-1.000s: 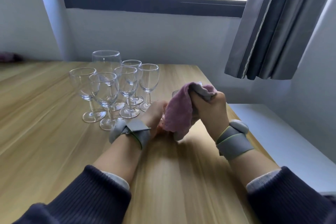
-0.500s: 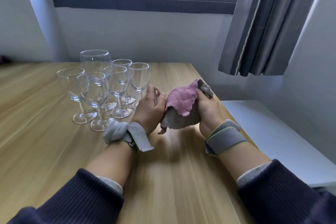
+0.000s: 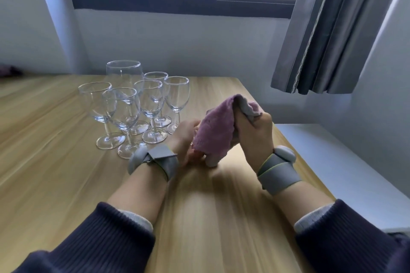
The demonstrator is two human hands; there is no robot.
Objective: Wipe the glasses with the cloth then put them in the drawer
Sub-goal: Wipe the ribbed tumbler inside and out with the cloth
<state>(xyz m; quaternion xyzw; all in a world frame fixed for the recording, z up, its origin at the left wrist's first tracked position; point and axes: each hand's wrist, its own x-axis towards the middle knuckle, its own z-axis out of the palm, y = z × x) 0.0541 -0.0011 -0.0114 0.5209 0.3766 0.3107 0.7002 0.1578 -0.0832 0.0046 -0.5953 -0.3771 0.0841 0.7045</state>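
My right hand (image 3: 255, 137) grips a pink cloth (image 3: 217, 131) with a grey underside, wrapped over a wine glass that the cloth hides almost completely. Just left of it, my left hand (image 3: 185, 137) curls in under the cloth and holds the hidden glass from that side. Both hands are low over the wooden table (image 3: 55, 162), near its right edge. Several clear stemmed glasses (image 3: 121, 108) stand upright in a cluster to the left of my left hand, with a larger glass (image 3: 124, 73) at the back. No drawer is in view.
A white ledge (image 3: 332, 155) runs along the table's right side, lower than the tabletop. A grey curtain (image 3: 332, 29) hangs at the upper right under the window. A dark object (image 3: 8, 71) lies at the far left edge of the table.
My right hand has turned the cloth over the glass, so its pink side hangs down toward my left hand. My left hand has rolled, and the glass rim seen earlier is covered.
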